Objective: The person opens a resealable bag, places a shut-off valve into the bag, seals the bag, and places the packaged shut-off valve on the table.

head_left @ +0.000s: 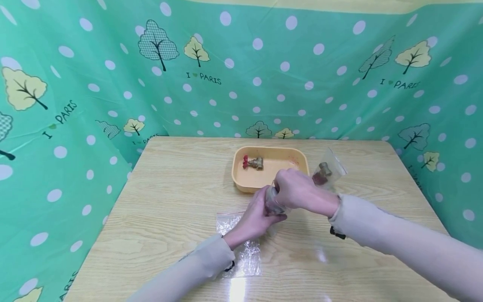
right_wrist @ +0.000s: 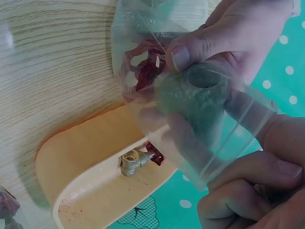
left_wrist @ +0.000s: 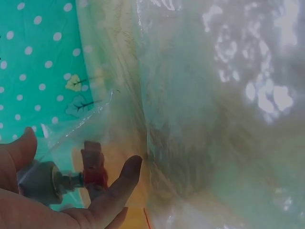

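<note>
Over the table, my left hand [head_left: 256, 216] holds a gate valve in a clear zip bag [right_wrist: 217, 129]. Through the plastic show the valve's dull metal body [left_wrist: 40, 182] and its red handwheel [right_wrist: 145, 67]. My left thumb presses the bag against the valve. My right hand [head_left: 298, 191] has its fingers curled at the bag's zip edge and pinches it; in the right wrist view those fingers [right_wrist: 238, 202] partly hide the plastic. Just beyond both hands stands a tan tray [head_left: 238, 184] with a loose brass valve [head_left: 258, 163] inside, its handwheel red.
Another bagged valve [head_left: 322, 173] lies to the right of the tray. Flat clear zip bags [head_left: 250, 262] lie on the wooden table [head_left: 170, 184], partly under my left forearm. A green dotted curtain [head_left: 234, 84] hangs behind the table and on both sides.
</note>
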A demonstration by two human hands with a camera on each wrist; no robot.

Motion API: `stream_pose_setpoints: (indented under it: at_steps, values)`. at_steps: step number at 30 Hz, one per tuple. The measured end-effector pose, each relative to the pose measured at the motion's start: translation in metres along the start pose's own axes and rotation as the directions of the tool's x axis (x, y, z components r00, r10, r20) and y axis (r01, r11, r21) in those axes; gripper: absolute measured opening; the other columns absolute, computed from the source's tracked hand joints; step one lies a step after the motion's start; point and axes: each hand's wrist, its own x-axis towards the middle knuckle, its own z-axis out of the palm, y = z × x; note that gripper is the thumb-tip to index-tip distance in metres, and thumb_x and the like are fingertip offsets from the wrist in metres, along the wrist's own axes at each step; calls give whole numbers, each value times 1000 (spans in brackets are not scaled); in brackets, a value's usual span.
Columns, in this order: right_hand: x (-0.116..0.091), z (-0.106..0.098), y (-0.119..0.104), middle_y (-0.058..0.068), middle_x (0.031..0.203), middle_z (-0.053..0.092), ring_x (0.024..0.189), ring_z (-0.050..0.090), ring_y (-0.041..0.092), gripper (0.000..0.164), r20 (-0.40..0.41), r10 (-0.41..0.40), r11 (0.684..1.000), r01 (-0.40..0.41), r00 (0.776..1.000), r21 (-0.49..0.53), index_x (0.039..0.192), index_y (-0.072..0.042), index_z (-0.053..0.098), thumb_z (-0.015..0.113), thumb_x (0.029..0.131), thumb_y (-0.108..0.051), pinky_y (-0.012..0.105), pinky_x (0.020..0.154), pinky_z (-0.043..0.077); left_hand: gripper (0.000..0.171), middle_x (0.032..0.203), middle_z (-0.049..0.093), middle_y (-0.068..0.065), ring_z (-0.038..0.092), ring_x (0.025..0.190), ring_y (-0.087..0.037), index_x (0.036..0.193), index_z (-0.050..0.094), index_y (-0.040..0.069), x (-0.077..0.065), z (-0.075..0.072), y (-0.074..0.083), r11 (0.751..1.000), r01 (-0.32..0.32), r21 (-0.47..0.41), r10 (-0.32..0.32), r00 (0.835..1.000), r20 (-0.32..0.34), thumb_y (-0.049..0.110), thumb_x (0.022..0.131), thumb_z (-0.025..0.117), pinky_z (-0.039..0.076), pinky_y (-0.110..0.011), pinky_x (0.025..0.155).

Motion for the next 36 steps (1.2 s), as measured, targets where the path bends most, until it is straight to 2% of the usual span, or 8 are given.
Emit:
stream_pose_setpoints:
  at_steps: [5, 9, 15, 20, 25, 30, 36]
  values:
    - [2, 1, -1, -6, 49, 42, 46, 38, 11, 32, 27, 18, 1000, -18, 999, 1, 54, -17, 46, 69, 75, -8, 24, 41, 30, 83, 137, 51, -1, 55, 125, -20, 153, 41, 16, 1, 2, 1, 999, 2, -40, -1, 1000, 6, 24, 86, 89, 44, -41, 112]
    - [5, 2, -1, -1, 54, 52, 48, 44, 12, 27, 53, 45, 999, -44, 998, -10, 58, -14, 54, 75, 75, -8, 25, 42, 35, 87, 139, 51, -2, 55, 127, -22, 155, 37, 15, 0, 3, 2, 999, 4, -37, -4, 1000, -1, 26, 86, 89, 43, -42, 113]
    - [9, 8, 0, 1, 57, 56, 50, 49, 15, 21, 82, 68, 998, -68, 994, -9, 61, -14, 56, 69, 72, -2, 26, 43, 38, 87, 140, 52, -6, 54, 129, -24, 154, 38, 11, -1, 4, 3, 1000, -5, -1, 5, 1000, -13, 27, 86, 89, 41, -45, 115]
    - [11, 12, 1, 1, 57, 52, 51, 46, 15, 24, 73, 62, 998, -61, 995, -17, 59, -16, 51, 62, 68, 4, 27, 44, 34, 89, 146, 51, -8, 50, 134, -25, 156, 39, 10, 0, 4, 5, 1000, -19, 25, 19, 1000, -12, 28, 86, 89, 38, -45, 117]
    - [12, 13, 1, 0, 56, 50, 50, 44, 13, 26, 88, 69, 998, -69, 994, 3, 58, -16, 49, 63, 68, 4, 25, 44, 32, 95, 151, 49, -7, 47, 139, -25, 159, 37, 14, 0, 1, 6, 997, 11, 73, -12, 1000, 6, 35, 84, 90, 37, -46, 118]
    - [13, 16, 1, 0, 56, 54, 49, 47, 13, 22, 100, 82, 997, -82, 992, 4, 59, -15, 53, 67, 70, -1, 25, 43, 35, 106, 158, 44, -10, 44, 142, -29, 162, 33, 14, -1, -6, 3, 992, 38, 120, -44, 998, 48, 30, 78, 95, 34, -50, 120]
    - [14, 19, -1, 0, 56, 56, 48, 46, 13, 21, 107, 97, 995, -96, 989, -18, 60, -14, 55, 70, 71, -5, 25, 42, 35, 99, 151, 50, -11, 47, 138, -29, 158, 39, 9, -1, -7, 1, 991, 36, 125, -43, 998, 49, 21, 77, 95, 36, -48, 119]
